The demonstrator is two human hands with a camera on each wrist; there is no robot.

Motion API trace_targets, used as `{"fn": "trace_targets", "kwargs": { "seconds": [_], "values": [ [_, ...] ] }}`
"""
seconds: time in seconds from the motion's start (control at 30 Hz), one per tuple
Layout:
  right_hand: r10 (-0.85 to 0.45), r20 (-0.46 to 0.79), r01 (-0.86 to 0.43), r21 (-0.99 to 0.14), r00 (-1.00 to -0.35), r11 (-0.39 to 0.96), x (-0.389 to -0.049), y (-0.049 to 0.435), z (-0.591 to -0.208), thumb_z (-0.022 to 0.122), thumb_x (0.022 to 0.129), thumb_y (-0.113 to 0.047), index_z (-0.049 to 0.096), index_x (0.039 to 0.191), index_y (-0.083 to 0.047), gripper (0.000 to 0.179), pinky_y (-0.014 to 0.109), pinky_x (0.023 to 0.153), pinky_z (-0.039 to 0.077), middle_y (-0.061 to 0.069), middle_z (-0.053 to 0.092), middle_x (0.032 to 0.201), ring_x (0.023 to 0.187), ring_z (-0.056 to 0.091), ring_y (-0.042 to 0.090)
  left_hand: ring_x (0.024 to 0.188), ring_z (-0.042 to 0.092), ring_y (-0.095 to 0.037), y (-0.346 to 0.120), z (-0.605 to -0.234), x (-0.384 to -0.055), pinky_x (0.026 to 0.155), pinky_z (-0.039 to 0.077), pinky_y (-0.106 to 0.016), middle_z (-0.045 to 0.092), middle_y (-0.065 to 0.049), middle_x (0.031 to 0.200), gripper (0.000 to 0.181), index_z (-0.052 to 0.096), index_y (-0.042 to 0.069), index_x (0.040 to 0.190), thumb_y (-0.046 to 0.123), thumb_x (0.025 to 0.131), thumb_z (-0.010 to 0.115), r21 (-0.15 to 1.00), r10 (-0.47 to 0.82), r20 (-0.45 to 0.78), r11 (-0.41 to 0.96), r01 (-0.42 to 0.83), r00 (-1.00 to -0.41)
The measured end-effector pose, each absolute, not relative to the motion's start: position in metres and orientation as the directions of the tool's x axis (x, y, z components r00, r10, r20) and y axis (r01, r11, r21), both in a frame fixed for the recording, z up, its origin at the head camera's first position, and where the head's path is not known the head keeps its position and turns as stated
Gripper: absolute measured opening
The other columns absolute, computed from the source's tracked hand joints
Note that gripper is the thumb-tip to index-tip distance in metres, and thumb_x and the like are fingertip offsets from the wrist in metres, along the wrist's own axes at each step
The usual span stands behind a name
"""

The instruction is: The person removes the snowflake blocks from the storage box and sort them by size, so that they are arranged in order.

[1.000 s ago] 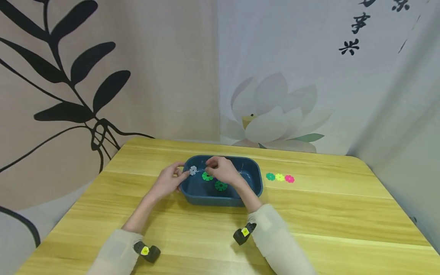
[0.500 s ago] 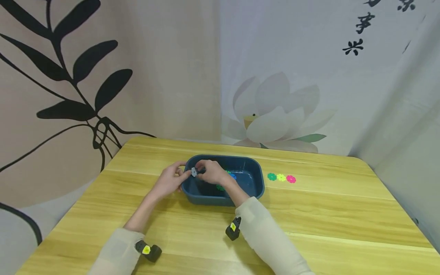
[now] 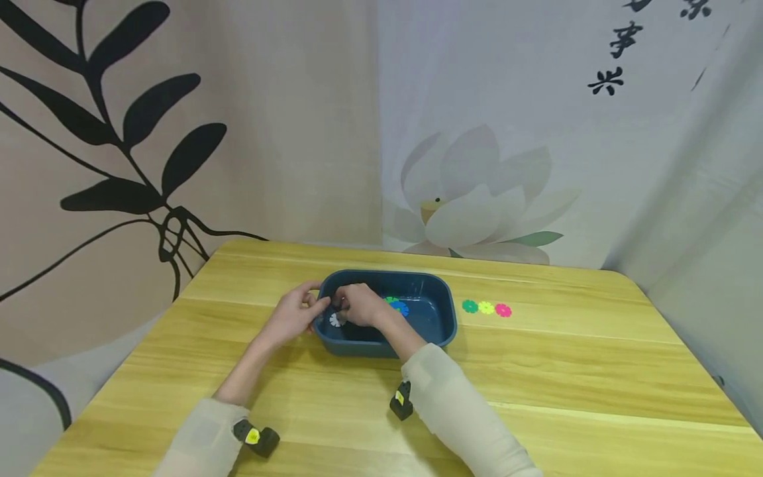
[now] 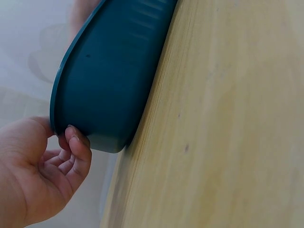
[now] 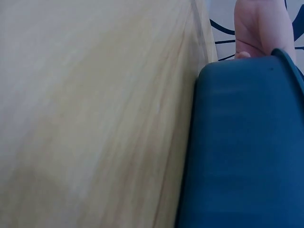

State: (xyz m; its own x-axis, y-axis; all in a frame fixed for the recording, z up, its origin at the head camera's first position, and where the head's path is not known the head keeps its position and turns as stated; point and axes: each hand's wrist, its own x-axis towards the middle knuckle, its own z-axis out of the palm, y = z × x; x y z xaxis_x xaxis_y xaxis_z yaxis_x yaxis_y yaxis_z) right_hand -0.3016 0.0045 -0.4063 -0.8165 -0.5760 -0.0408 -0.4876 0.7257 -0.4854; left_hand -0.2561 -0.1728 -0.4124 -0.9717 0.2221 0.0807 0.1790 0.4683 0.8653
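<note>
My left hand grips the left end of a dark blue plastic bin; in the left wrist view its fingers curl at the rim. Inside the bin is my right hand, fingers bent down toward the left end. A whitish notched disc, flower-shaped, shows right beside its thumb. Something dark appears among those fingers, and I cannot tell if they pinch it. Farther right in the bin lie a blue notched disc and a green one, partly covered by the right hand. The right wrist view shows only the bin's outside wall.
On the wooden table, right of the bin, a dark green disc, a yellow disc and a pink disc lie in a row. A printed curtain hangs behind the table's far edge.
My right hand has moved left inside the bin, uncovering the blue disc. The whitish disc has shifted toward me from beside my left thumb. My left hand stays at the bin's end.
</note>
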Motion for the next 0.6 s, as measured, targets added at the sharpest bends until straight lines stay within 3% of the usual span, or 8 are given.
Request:
{"fn": "trace_targets", "kwargs": {
  "seconds": [0.23, 0.4, 0.6],
  "values": [
    [-0.597, -0.078, -0.482, -0.513, -0.798, 0.711, -0.298, 0.005, -0.404, 0.080, 0.090, -0.022, 0.068, 0.103, -0.008, 0.022, 0.025, 0.072, 0.052, 0.000, 0.065, 0.087, 0.079, 0.059, 0.013, 0.053, 0.058, -0.019, -0.173, -0.412, -0.255, 0.050, 0.054, -0.033, 0.061, -0.021, 0.082, 0.046, 0.046, -0.007, 0.142, 0.015, 0.104, 0.059, 0.864, 0.222, 0.082, 0.470, 0.180, -0.972],
    [-0.591, -0.070, -0.477, -0.518, -0.803, 0.710, -0.297, 0.007, -0.404, 0.083, 0.087, -0.020, 0.064, 0.093, -0.010, 0.021, 0.024, 0.069, 0.049, -0.001, 0.060, 0.083, 0.076, 0.055, 0.013, 0.052, 0.059, -0.017, -0.173, -0.411, -0.255, 0.050, 0.054, -0.033, 0.062, -0.019, 0.080, 0.047, 0.046, -0.008, 0.142, 0.016, 0.104, 0.059, 0.861, 0.219, 0.092, 0.473, 0.188, -0.971],
    [-0.553, -0.049, -0.406, -0.626, -0.831, 0.666, -0.295, 0.018, -0.403, 0.073, 0.094, -0.012, 0.062, 0.096, -0.008, 0.012, 0.024, 0.059, 0.052, 0.001, 0.063, 0.081, 0.065, 0.061, 0.014, 0.052, 0.058, -0.020, -0.173, -0.411, -0.255, 0.050, 0.053, -0.033, 0.060, -0.018, 0.081, 0.048, 0.046, -0.007, 0.143, 0.017, 0.103, 0.060, 0.856, 0.212, 0.078, 0.486, 0.174, -0.974]
  ]
}}
